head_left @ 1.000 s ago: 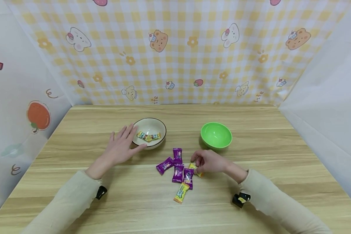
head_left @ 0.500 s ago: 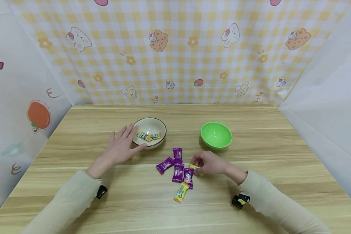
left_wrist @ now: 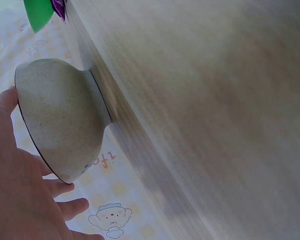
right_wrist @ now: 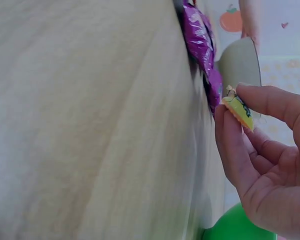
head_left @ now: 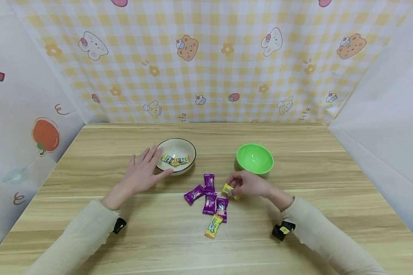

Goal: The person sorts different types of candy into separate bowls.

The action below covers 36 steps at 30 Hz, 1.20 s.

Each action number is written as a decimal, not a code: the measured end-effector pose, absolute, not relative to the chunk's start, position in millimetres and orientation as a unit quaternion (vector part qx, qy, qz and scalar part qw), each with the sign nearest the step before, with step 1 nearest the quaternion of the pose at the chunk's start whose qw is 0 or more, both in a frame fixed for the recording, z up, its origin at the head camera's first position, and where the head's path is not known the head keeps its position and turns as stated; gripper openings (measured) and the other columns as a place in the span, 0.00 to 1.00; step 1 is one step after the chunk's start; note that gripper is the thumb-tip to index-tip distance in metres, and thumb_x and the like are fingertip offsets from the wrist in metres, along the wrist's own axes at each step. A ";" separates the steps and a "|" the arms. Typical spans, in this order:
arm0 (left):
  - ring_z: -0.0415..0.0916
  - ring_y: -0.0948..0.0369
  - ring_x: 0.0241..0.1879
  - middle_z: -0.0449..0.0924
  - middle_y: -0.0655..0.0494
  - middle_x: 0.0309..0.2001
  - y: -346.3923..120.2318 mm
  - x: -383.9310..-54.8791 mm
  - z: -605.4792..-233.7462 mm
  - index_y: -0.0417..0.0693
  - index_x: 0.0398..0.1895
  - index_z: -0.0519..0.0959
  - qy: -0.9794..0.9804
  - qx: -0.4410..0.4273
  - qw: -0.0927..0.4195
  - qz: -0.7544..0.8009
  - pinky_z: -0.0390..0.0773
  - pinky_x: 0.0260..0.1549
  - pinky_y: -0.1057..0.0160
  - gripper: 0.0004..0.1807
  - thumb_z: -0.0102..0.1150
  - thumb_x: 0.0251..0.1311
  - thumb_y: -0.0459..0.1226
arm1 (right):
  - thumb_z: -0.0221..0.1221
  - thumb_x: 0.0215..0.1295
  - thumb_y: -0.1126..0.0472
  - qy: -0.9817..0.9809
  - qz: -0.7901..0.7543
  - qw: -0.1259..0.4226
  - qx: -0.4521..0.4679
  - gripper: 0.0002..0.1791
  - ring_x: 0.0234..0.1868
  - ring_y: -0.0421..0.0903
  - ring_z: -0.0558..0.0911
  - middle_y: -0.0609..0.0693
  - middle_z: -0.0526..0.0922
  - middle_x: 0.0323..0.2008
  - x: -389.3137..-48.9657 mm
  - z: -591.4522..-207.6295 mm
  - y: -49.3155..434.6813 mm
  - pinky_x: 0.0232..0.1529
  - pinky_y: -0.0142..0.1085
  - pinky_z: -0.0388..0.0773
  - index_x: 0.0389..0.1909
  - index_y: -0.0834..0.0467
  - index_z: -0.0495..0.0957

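Observation:
In the head view my left hand [head_left: 140, 173] rests with spread, straight fingers on the left rim of a cream bowl [head_left: 176, 146] with a dark edge. Two yellow-wrapped candies [head_left: 181, 160] lie inside that bowl. My right hand [head_left: 250, 185] pinches another yellow-wrapped candy [right_wrist: 241, 111] between thumb and fingers; the right wrist view shows it raised off the table. Just left of this hand lie several purple-wrapped candies [head_left: 209, 203]. One more yellow candy [head_left: 213, 226] touches the nearest purple one. The left wrist view shows the cream bowl's speckled outside [left_wrist: 60, 115].
A green bowl [head_left: 254, 158] stands behind my right hand, with nothing visible inside. Beneath everything is a wood-grain table [head_left: 158, 244]. A checked cloth [head_left: 213, 68] with cartoon prints hangs along its back edge, and pale sheets [head_left: 382, 99] hang at the sides.
My right hand has taken hold of the yellow candy and lifted it, moving slightly away from me toward the green bowl. The left hand has stayed on the cream bowl.

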State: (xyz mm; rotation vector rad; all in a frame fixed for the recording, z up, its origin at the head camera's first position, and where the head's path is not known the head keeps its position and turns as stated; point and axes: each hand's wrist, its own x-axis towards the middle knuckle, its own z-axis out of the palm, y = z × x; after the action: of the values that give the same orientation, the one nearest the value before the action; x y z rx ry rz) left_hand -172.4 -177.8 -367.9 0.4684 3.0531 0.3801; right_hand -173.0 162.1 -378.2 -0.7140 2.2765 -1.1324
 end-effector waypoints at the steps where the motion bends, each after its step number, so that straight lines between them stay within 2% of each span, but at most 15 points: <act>1: 0.34 0.46 0.64 0.38 0.44 0.68 -177.8 -172.3 -367.9 0.42 0.68 0.43 0.981 0.151 0.015 0.122 0.30 0.52 0.36 0.51 0.32 0.51 0.69 | 0.62 0.48 0.68 0.833 -0.422 0.252 -0.257 0.15 0.31 0.44 0.75 0.50 0.75 0.29 -174.0 -377.7 162.2 0.30 0.33 0.75 0.38 0.66 0.74; 13: 0.35 0.45 0.64 0.39 0.44 0.67 -177.9 -171.9 -367.9 0.42 0.68 0.43 0.981 0.150 0.012 0.123 0.29 0.52 0.36 0.51 0.32 0.51 0.69 | 0.62 0.49 0.67 0.795 -0.497 0.286 -0.196 0.19 0.33 0.45 0.75 0.54 0.75 0.32 -183.9 -374.9 156.1 0.32 0.35 0.76 0.43 0.69 0.71; 28: 0.33 0.46 0.65 0.37 0.45 0.68 -177.6 -172.1 -366.8 0.43 0.68 0.42 0.981 0.148 0.018 0.125 0.28 0.53 0.37 0.51 0.32 0.51 0.69 | 0.61 0.52 0.65 0.784 -0.517 0.278 -0.201 0.18 0.32 0.45 0.75 0.54 0.74 0.31 -190.9 -361.5 133.9 0.34 0.37 0.75 0.44 0.66 0.72; 36: 0.33 0.47 0.65 0.37 0.45 0.68 -178.0 -172.6 -368.3 0.43 0.68 0.42 0.981 0.147 0.018 0.123 0.28 0.53 0.37 0.51 0.31 0.50 0.70 | 0.61 0.52 0.64 0.782 -0.523 0.280 -0.191 0.18 0.33 0.46 0.74 0.55 0.73 0.33 -196.0 -356.2 119.5 0.38 0.44 0.74 0.45 0.64 0.71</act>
State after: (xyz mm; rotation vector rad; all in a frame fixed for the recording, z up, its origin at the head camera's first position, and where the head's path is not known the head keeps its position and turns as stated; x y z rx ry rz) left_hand -172.6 -178.0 -368.3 0.4580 3.0467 0.3831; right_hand -196.0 119.5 -356.2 -0.5121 2.0964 -1.4036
